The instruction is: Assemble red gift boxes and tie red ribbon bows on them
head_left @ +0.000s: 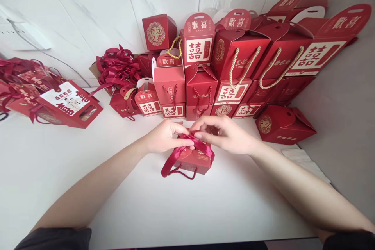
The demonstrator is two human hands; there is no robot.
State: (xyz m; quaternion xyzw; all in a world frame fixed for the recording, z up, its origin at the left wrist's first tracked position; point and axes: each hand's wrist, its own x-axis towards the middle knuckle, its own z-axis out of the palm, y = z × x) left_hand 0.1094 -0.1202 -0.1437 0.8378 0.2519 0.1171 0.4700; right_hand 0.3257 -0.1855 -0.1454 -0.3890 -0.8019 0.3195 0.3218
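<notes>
A small red gift box (197, 164) with a dark red cord handle (184, 174) sits on the white table. Over its top my two hands meet at a shiny crimson ribbon (172, 162). The fingers of my left hand (165, 136) pinch the ribbon from the left. From the other side, my right hand (227, 134) has its thumb and fingertips closed on the ribbon at the box top. One ribbon end hangs at the box's left, and another part drapes over its right side. The fingers hide where the ribbon crosses.
Stacked red boxes (199, 86) line the wall. A heap of crimson ribbons (118, 66) lies to their left. Further left are more boxes with a white card (67, 99). One box (284, 125) and white paper (304, 160) lie at the right. The table (140, 211) ends in front.
</notes>
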